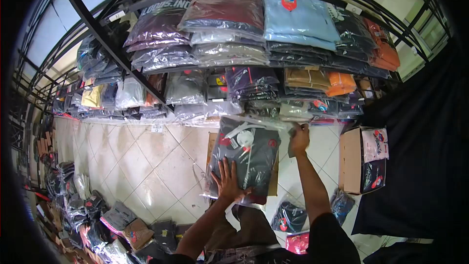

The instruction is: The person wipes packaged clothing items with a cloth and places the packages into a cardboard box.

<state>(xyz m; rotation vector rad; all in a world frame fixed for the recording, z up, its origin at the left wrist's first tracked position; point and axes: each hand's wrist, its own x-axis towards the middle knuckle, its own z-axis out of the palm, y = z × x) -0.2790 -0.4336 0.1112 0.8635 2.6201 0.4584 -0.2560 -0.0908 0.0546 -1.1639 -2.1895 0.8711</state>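
Observation:
A dark folded garment in a clear plastic bag lies in front of me on top of a cardboard box, whose edges show at the sides. My left hand is spread flat on the lower left part of the bag, fingers apart. To the right of the bag's top edge, my right hand is closed, with a thin strip of clear plastic running from it to the bag. A small dark flat item shows under that hand; I cannot make out what it is.
Metal racks stacked with bagged garments stand ahead. An open carton with bagged clothes is at the right, beside black cloth. Bagged clothes pile up at the lower left; more packs lie on the tiled floor.

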